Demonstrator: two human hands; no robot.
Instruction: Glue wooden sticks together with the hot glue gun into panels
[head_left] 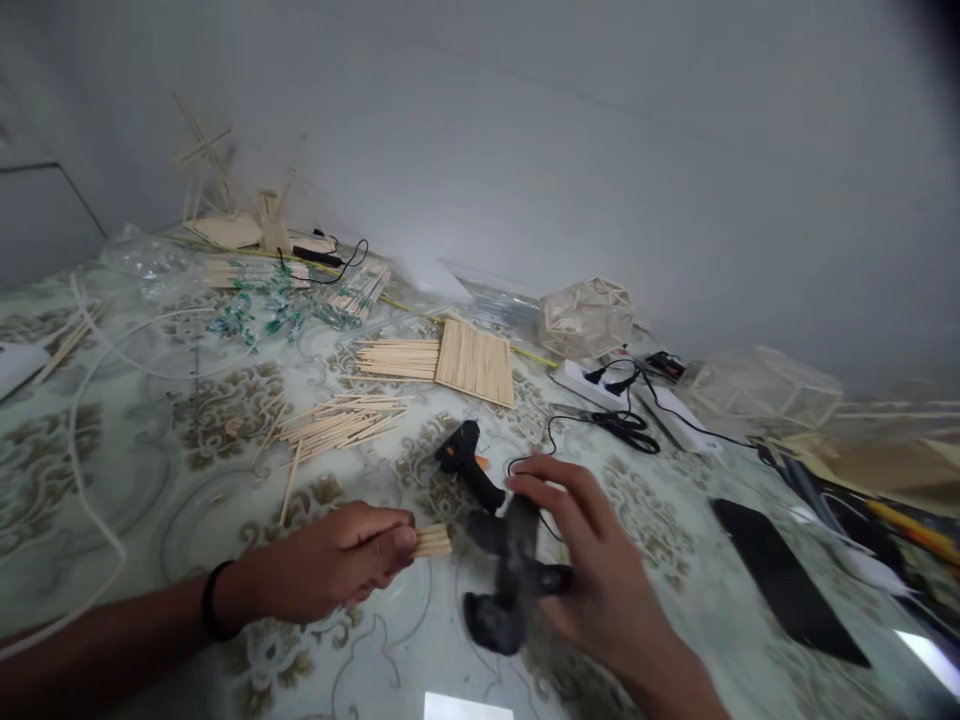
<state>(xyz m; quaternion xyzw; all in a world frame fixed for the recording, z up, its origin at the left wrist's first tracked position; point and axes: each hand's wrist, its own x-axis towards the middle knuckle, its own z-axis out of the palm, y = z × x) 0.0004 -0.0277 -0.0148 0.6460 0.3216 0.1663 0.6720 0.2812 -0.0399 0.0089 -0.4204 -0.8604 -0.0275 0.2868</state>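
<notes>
My left hand (337,560) is closed around a small bundle of wooden sticks (433,541), whose ends poke out past the thumb. Just right of it, my right hand (600,560) grips a black clamp-like tool (514,570), smeared by motion, so its exact kind is hard to make out. The tool is close to the stick ends but apart from them. A black glue gun (471,465) lies on the table beyond both hands. Behind the left hand, loose wooden sticks (341,425) are spread in a pile.
A square stick panel (476,362) overlaps another row of sticks (397,358). Scissors (626,428) lie by a white power strip (589,384) with black cables. A dark phone-like slab (787,580) is at right. Stick frameworks (589,315) and plastic wrapping (150,262) stand along the wall.
</notes>
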